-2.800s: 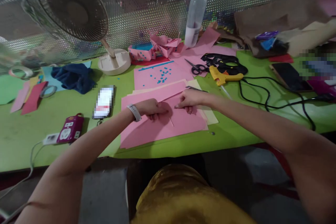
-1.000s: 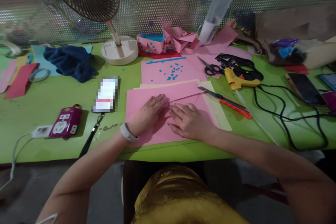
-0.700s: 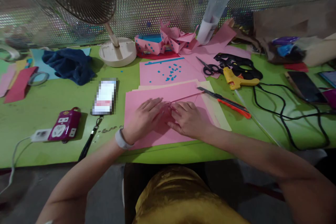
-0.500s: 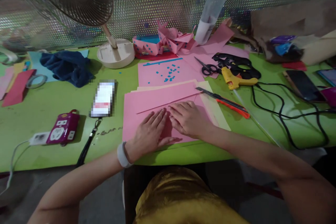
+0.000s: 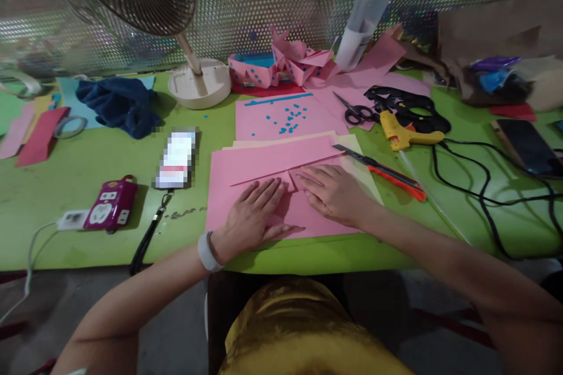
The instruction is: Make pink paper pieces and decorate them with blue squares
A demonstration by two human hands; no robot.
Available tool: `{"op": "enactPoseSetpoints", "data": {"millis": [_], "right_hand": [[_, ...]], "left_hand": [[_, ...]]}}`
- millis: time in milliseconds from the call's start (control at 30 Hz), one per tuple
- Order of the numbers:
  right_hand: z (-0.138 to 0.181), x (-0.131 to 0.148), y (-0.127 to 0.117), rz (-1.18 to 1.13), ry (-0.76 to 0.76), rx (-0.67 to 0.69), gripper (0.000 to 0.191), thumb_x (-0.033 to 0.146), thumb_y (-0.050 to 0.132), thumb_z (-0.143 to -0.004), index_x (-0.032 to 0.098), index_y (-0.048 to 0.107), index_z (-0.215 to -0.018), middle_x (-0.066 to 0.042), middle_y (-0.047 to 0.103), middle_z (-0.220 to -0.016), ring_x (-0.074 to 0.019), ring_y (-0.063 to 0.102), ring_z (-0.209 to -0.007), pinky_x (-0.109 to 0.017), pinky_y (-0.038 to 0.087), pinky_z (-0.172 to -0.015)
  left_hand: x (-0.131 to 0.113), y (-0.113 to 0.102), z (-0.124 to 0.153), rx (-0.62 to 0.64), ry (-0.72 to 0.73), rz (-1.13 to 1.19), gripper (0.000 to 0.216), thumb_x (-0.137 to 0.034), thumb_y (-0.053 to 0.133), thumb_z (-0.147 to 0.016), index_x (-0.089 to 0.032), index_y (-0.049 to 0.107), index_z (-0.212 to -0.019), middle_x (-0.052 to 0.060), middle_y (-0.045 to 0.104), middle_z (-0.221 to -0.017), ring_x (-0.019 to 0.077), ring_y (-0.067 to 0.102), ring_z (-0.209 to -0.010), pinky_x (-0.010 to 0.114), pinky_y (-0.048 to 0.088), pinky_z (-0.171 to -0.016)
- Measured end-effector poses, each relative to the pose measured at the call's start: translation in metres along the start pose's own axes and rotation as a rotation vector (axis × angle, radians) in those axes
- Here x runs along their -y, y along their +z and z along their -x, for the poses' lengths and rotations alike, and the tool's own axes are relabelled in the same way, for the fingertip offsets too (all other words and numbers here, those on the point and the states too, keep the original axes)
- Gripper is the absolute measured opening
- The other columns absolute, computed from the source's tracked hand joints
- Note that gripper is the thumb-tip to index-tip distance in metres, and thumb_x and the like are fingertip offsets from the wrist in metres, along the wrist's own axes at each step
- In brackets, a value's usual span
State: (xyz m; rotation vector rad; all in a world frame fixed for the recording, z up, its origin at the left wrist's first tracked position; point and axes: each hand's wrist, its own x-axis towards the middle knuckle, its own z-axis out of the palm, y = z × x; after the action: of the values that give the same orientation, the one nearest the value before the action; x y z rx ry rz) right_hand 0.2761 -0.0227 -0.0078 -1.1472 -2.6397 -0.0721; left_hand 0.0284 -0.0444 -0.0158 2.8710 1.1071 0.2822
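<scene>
My left hand (image 5: 253,214) lies flat, fingers stretched, on a pink sheet of paper (image 5: 220,187). To its right my right hand (image 5: 334,194) presses on the same paper with its fingers extended. A long pink strip (image 5: 281,157) with a slanting lower edge lies above my fingertips. A small folded-looking pink flap (image 5: 287,180) shows between the hands, partly covered by them. Pale yellow paper (image 5: 361,161) peeks out beneath the pink. An orange and black box cutter (image 5: 382,173) lies close to my right hand, its blade tip over the paper.
Behind the stack, a pink sheet (image 5: 259,120) carries small blue paper pieces. Scissors (image 5: 358,114), a yellow glue gun (image 5: 409,137) and its black cord lie to the right. A phone (image 5: 176,158), purple power bank (image 5: 112,205) and fan (image 5: 200,88) stand or lie leftward.
My right hand has slid rightward over the paper, away from the left hand, uncovering more of the small flap. My left hand stays nearly in place. The view has shifted slightly.
</scene>
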Motion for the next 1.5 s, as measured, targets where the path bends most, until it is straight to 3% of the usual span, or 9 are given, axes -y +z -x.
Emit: {"op": "enactPoseSetpoints", "data": {"millis": [167,567,1100,1500], "right_hand": [[0.003,-0.001,0.004,0.010,-0.035,-0.067,0.039,0.024,0.048,-0.094,0.011,0.064,-0.127,-0.016,0.066,-0.126,-0.0296,0.058,-0.112,-0.044,0.046,-0.093],[0.005,-0.004,0.007,0.026,-0.073,-0.074,0.038,0.024,0.049,-0.094,0.010,0.064,-0.126,-0.016,0.066,-0.126,-0.0302,0.058,-0.112,-0.044,0.046,-0.091],[0.005,-0.003,0.007,0.046,-0.090,-0.113,0.037,0.024,0.049,-0.093,0.010,0.067,-0.122,-0.016,0.067,-0.125,-0.0297,0.059,-0.111,-0.043,0.048,-0.091],[0.006,-0.004,0.006,0.022,-0.071,-0.064,0.039,0.024,0.051,-0.092,0.011,0.065,-0.126,-0.015,0.064,-0.131,-0.0294,0.056,-0.114,-0.044,0.045,-0.096]], "left_hand": [[-0.001,-0.003,-0.002,0.023,-0.004,-0.008,0.078,-0.070,0.036,-0.092,-0.019,0.038,-0.151,0.014,0.036,-0.156,0.0302,0.036,-0.143,0.046,0.029,-0.118],[0.005,-0.003,-0.002,0.055,0.068,-0.027,0.082,-0.069,0.032,-0.093,-0.013,0.029,-0.153,0.013,0.031,-0.158,0.0262,0.026,-0.148,0.043,0.018,-0.122],[0.018,-0.012,-0.009,0.132,0.112,0.092,0.077,-0.066,0.033,-0.095,-0.013,0.030,-0.152,0.013,0.031,-0.158,0.0259,0.024,-0.149,0.045,0.021,-0.122],[0.017,-0.012,-0.010,0.140,0.124,0.054,0.077,-0.065,0.034,-0.096,-0.013,0.031,-0.152,0.012,0.028,-0.159,0.0253,0.022,-0.149,0.045,0.020,-0.122]]}}
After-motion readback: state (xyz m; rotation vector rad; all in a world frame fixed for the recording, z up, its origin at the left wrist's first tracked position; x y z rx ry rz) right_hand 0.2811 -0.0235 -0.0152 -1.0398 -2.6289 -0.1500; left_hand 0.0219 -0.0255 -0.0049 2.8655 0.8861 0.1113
